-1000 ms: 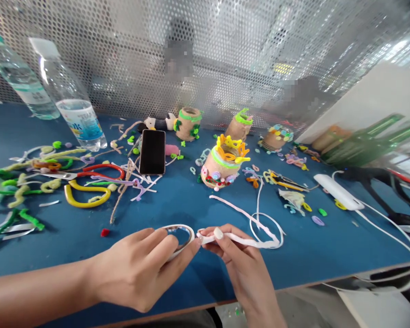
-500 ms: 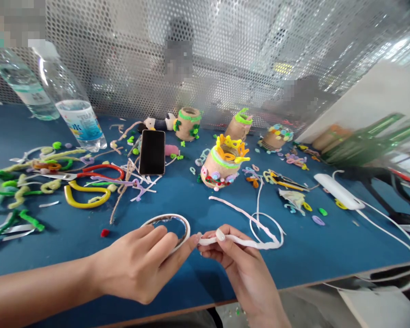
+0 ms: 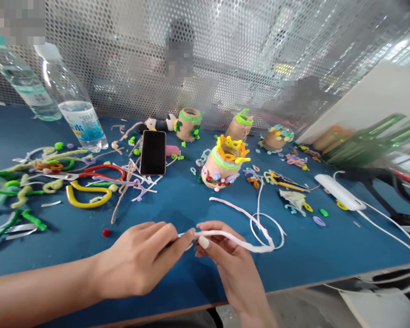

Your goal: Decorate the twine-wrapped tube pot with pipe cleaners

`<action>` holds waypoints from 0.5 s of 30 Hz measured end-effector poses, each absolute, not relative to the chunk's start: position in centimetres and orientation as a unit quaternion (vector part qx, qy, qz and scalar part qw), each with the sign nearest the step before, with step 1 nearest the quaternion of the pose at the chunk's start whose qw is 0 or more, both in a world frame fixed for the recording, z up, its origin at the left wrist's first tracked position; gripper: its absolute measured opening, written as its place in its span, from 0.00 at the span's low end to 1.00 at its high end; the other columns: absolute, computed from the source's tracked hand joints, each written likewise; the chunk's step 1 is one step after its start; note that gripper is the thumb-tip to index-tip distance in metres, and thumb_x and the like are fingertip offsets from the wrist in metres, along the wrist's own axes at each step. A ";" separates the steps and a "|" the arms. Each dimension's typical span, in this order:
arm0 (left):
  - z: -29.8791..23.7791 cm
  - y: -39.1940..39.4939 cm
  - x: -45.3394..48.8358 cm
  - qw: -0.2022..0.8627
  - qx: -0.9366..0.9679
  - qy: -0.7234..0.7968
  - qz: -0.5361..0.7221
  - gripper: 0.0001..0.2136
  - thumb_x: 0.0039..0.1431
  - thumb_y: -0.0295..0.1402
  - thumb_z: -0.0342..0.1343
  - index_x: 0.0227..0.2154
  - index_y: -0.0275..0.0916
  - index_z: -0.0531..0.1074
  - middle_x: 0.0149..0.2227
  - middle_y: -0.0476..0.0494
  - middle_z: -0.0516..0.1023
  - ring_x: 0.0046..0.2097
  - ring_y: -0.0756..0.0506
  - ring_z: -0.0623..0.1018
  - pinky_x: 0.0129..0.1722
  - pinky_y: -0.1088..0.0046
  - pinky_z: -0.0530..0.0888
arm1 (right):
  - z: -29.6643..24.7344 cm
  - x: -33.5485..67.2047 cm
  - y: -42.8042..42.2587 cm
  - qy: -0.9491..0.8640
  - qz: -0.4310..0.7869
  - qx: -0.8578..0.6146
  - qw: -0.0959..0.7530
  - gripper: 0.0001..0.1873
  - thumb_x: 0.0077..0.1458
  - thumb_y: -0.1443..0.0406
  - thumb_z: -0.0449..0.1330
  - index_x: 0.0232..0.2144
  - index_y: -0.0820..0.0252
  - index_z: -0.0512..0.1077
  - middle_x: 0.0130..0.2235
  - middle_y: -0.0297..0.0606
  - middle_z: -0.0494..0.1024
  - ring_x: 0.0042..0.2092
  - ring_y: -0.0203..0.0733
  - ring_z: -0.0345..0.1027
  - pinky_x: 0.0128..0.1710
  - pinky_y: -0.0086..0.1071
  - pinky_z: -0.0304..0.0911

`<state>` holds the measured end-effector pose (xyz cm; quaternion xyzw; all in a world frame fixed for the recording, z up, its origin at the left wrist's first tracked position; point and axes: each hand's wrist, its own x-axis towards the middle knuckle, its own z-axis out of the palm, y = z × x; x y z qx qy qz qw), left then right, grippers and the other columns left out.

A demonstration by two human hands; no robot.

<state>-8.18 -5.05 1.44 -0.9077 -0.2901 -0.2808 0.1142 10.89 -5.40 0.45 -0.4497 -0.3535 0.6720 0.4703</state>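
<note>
Near the table's front edge, my left hand (image 3: 146,259) is closed around a tape ring that is almost wholly hidden under its fingers. My right hand (image 3: 225,259) pinches one end of a white pipe cleaner (image 3: 246,243). The pipe cleaner runs right from my fingers, then bends back towards the cup. Thumb and forefinger tips of both hands meet at that end. Just beyond them stands a decorated paper cup (image 3: 222,166) with yellow and orange loops on top.
On the blue table (image 3: 191,205) lie a black phone (image 3: 153,151), red and yellow scissors (image 3: 89,182), green pipe cleaner scraps (image 3: 17,191) and two water bottles (image 3: 77,109). More decorated cups (image 3: 187,123) stand by the perforated metal screen. A white charger (image 3: 340,191) with cable lies right.
My left hand turned the tape ring down, so the ring that showed above my fingers is now hidden. My right hand lifted its end of the pipe cleaner slightly towards the left hand.
</note>
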 end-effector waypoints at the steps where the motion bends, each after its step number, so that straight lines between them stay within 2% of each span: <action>1: 1.6 -4.9 -8.1 0.094 -0.899 -0.312 -0.294 0.11 0.64 0.26 0.45 0.45 0.34 0.70 0.26 0.50 0.68 0.23 0.52 0.67 0.22 0.77 0.65 | 0.2 11.1 -5.5 -0.362 0.679 -0.447 0.457 0.14 0.45 0.58 0.68 0.35 0.57 0.76 0.27 0.32 0.76 0.27 0.32 0.67 0.27 0.24 0.65; 3: 2.0 -4.7 -7.9 0.019 -0.880 -0.354 -0.315 0.09 0.63 0.27 0.47 0.40 0.37 0.73 0.26 0.50 0.68 0.23 0.54 0.68 0.22 0.79 0.65 | 0.0 11.9 -5.9 -0.407 0.699 -0.443 0.387 0.14 0.49 0.55 0.65 0.34 0.59 0.76 0.22 0.30 0.73 0.20 0.29 0.61 0.19 0.21 0.58; 5: 2.5 -4.3 -7.9 -0.101 -0.859 -0.388 -0.320 0.09 0.62 0.28 0.48 0.37 0.38 0.75 0.26 0.50 0.70 0.25 0.54 0.70 0.23 0.81 0.66 | 0.2 12.9 -6.7 -0.490 0.697 -0.439 0.284 0.13 0.48 0.55 0.65 0.28 0.60 0.77 0.19 0.29 0.70 0.18 0.27 0.56 0.16 0.20 0.52; 7: 3.2 -4.0 -7.9 -0.231 -0.824 -0.420 -0.303 0.09 0.61 0.28 0.49 0.35 0.39 0.76 0.27 0.50 0.72 0.26 0.54 0.72 0.25 0.82 0.67 | 1.1 13.9 -7.4 -0.575 0.667 -0.423 0.215 0.09 0.45 0.58 0.68 0.24 0.58 0.78 0.20 0.31 0.71 0.21 0.30 0.60 0.19 0.21 0.55; 8: 3.4 -3.8 -7.9 -0.288 -0.803 -0.434 -0.290 0.09 0.60 0.29 0.50 0.34 0.39 0.77 0.27 0.49 0.74 0.26 0.54 0.73 0.25 0.82 0.67 | 1.7 14.3 -7.6 -0.611 0.643 -0.406 0.222 0.07 0.45 0.59 0.68 0.25 0.57 0.78 0.21 0.31 0.73 0.23 0.31 0.63 0.21 0.22 0.58; 10: 3.8 -3.5 -7.9 -0.384 -0.759 -0.453 -0.266 0.10 0.59 0.32 0.50 0.34 0.38 0.77 0.29 0.48 0.76 0.27 0.53 0.74 0.25 0.81 0.68 | 2.8 14.6 -7.5 -0.674 0.557 -0.380 0.302 0.06 0.46 0.62 0.68 0.30 0.54 0.79 0.26 0.33 0.75 0.28 0.36 0.68 0.28 0.27 0.64; 12: 3.9 -3.2 -7.9 -0.454 -0.717 -0.465 -0.250 0.12 0.58 0.35 0.51 0.34 0.37 0.78 0.30 0.47 0.78 0.30 0.50 0.75 0.27 0.80 0.69 | 3.3 14.4 -6.8 -0.730 0.420 -0.377 0.386 0.14 0.48 0.64 0.68 0.40 0.50 0.77 0.35 0.37 0.77 0.37 0.42 0.71 0.37 0.33 0.68; 13: 4.0 -3.1 -7.9 -0.482 -0.698 -0.471 -0.244 0.13 0.57 0.37 0.51 0.33 0.36 0.78 0.30 0.46 0.78 0.31 0.49 0.76 0.28 0.79 0.70 | 3.3 14.1 -6.3 -0.755 0.355 -0.381 0.398 0.21 0.47 0.65 0.68 0.46 0.48 0.74 0.41 0.39 0.77 0.42 0.45 0.71 0.43 0.36 0.68; 15: 3.9 -2.9 -7.9 -0.528 -0.661 -0.480 -0.232 0.14 0.55 0.40 0.52 0.32 0.35 0.78 0.30 0.46 0.79 0.33 0.47 0.76 0.31 0.77 0.71 | 2.6 13.4 -5.4 -0.802 0.288 -0.378 0.362 0.29 0.48 0.64 0.68 0.54 0.48 0.68 0.47 0.41 0.74 0.49 0.48 0.69 0.47 0.39 0.67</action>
